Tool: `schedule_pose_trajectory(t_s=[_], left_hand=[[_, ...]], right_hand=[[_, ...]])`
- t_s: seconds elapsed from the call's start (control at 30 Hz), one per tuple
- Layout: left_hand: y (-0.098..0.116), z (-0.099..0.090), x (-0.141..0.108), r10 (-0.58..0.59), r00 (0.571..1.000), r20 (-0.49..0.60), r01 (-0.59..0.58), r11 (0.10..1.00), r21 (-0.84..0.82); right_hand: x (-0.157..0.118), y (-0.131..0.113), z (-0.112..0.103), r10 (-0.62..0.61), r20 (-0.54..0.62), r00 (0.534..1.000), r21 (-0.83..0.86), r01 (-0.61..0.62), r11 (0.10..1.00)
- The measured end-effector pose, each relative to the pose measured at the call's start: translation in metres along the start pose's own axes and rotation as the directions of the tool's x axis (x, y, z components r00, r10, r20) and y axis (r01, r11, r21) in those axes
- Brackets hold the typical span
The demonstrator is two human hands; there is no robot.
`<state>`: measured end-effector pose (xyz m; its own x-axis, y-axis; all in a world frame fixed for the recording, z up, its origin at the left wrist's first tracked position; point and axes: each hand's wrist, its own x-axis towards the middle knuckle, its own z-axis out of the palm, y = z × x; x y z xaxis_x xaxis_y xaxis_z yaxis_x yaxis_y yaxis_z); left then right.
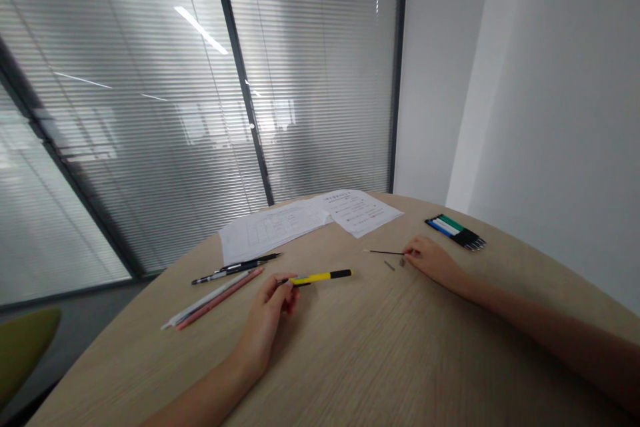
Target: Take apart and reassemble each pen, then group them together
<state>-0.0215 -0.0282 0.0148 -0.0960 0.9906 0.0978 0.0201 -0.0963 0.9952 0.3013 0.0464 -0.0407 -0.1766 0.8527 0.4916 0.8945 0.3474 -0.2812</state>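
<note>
Between the thumb and fingers of my left hand [270, 313] is a yellow pen [316, 277] with a black end, pointing right above the table. A short dark strip shows just under the pen by my fingertips; whether it is a clip cannot be told. My right hand [431, 260] pinches the end of a thin black pen refill [385, 252], whose pale tip points left. Just below the refill lie a small spring [389, 265] and a small dark pen part [402, 262], close to my right fingertips.
Left of my left hand lie pink and white pens [215, 300] and several dark pens [235, 267]. Printed sheets [280, 227] cover the table's far side. Behind the right hand rests a group of blue, white, green and black pens [456, 232]. The round table [380, 367] meets blinds and a wall.
</note>
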Motion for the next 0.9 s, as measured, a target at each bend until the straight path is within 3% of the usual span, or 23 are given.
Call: schedule_pose_trajectory(t_s=[0.37,0.53,0.7,0.9], left_hand=[[-0.003,0.0,-0.002,0.04,0.995,0.09,-0.043,0.999,0.03],[0.001,0.003,-0.004,0.03,0.991,0.133,-0.04,0.996,0.074],[-0.001,0.004,-0.005,0.007,0.979,0.202,-0.025,0.996,0.087],[-0.002,0.002,-0.006,0.024,0.95,0.311,-0.049,0.996,0.071]], right_hand=[[0.0,-0.003,-0.001,-0.021,0.03,0.999,-0.017,0.022,1.0],[0.0,-0.006,-0.002,-0.021,-0.056,0.998,-0.026,0.02,0.999],[-0.001,-0.02,-0.009,-0.141,-0.194,0.971,-0.006,0.142,0.99],[-0.017,-0.068,-0.021,-0.342,-0.147,0.928,0.132,0.361,0.923]])
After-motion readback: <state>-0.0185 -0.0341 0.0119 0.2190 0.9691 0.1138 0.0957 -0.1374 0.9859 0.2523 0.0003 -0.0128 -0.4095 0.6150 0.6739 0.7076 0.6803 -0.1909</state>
